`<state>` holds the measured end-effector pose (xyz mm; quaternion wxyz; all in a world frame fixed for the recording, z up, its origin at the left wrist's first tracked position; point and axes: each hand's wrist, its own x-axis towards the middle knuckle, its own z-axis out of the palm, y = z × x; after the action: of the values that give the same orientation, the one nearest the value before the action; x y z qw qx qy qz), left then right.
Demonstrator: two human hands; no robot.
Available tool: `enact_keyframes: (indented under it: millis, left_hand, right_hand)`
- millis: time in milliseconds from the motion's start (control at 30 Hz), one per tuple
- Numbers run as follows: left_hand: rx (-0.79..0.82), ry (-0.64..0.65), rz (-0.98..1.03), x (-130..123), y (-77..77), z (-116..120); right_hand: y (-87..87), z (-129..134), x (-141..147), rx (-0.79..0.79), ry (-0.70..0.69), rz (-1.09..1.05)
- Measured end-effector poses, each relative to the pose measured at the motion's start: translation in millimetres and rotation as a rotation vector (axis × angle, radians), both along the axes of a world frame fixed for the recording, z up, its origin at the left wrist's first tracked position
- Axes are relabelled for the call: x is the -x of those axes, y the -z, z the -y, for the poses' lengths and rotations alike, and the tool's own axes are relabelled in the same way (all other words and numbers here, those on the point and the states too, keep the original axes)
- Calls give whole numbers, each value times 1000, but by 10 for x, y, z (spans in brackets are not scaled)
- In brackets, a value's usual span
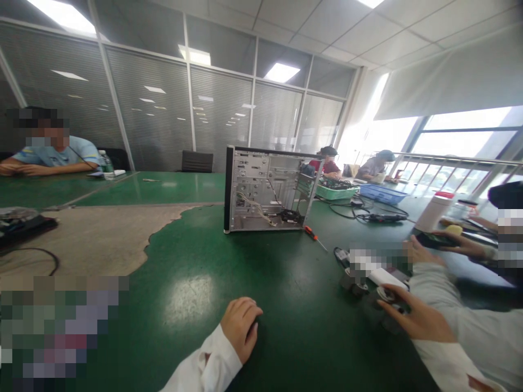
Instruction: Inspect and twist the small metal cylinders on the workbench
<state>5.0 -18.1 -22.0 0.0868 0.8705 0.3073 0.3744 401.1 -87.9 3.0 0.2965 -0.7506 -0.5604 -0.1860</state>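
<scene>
My left hand (241,329) rests on the green table mat (261,272) near the bottom of the view, its fingers curled closed around nothing visible. At the lower right, my right hand (417,318) reaches out with fingers extended, beside a round dark metal part (386,295). A white strip (386,277) lies just beyond it. An open desktop computer case (267,190) stands upright farther off, with wires inside. An orange-handled screwdriver (312,235) lies by its front corner.
A co-worker's hand (423,253) reaches in just beyond my right hand, and another hand holds a dark phone (435,240). Farther back are a white bottle (435,212), a blue tray (383,193), a green tray (337,190) and loose black cables. Seated people line the table.
</scene>
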Motion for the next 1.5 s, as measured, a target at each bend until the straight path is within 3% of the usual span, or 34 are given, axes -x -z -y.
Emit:
enact_keyframes:
  millis: [133, 267, 433, 533, 633, 800, 967, 1100, 1233, 1367, 1500]
  left_hand:
    - [3, -2, 2, -4, 7, -5]
    - [-4, -21, 19, -9, 7, -9]
    - [-23, -113, 47, 48, 18, -47]
    - [-26, -206, 56, 130, 36, -122]
    - [-17, -292, 80, 215, 70, -227]
    - [21, -302, 93, 282, 85, -350]
    - [98, -251, 78, 259, 5, -400]
    - [91, -266, -5, 242, -29, -501]
    - [62, -284, -30, 228, -67, -565]
    - [140, -278, 91, 226, -98, -552]
    - [390, -256, 368, 221, -54, -537]
  right_hand:
    - [-231, -47, 268, 8, -63, -11]
    - [-364, -263, 935, 64, -445, -91]
    - [-345, -678, 1922, 174, -863, -211]
    - [-282, -941, 2340, 197, -957, -253]
    - [-189, -1142, 2584, 200, -1022, -264]
    - [45, -1245, 2632, 174, -1090, -395]
    - [263, -1278, 2483, 153, -1154, -764]
    - [337, -1379, 2447, 163, -1091, -1042]
    - [350, -1425, 2445, 181, -1066, -1150]
    - [354, -1431, 2425, 187, -1056, -1222]
    - [353, -1434, 2414, 188, -1040, -1264]
